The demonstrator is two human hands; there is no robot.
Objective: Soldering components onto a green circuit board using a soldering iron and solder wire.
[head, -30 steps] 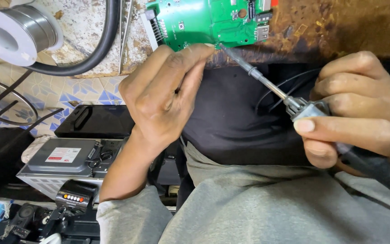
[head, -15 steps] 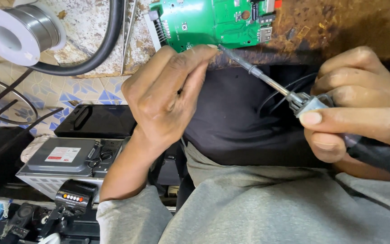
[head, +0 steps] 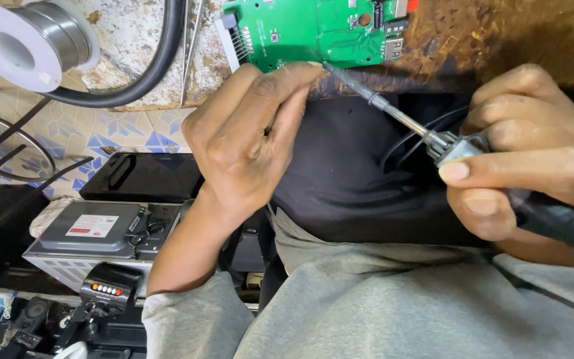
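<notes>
1. Drawn slightly back since the earlier frame, the right hand (head: 533, 149) clamps thumb and fingers around a soldering iron (head: 433, 139).
2. Ahead of that grip, the iron's tip meets the lower edge of a green circuit board (head: 313, 30).
3. Beside the tip, the left hand (head: 247, 143) presses pinched fingertips against the board.
4. Farther left, a solder spool (head: 24, 40) sits beside a black cable (head: 147, 73).

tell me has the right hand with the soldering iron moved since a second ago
Yes. The right hand has crept up and slightly left toward the green board, while the soldering iron tip stays at the board's lower edge.
</notes>
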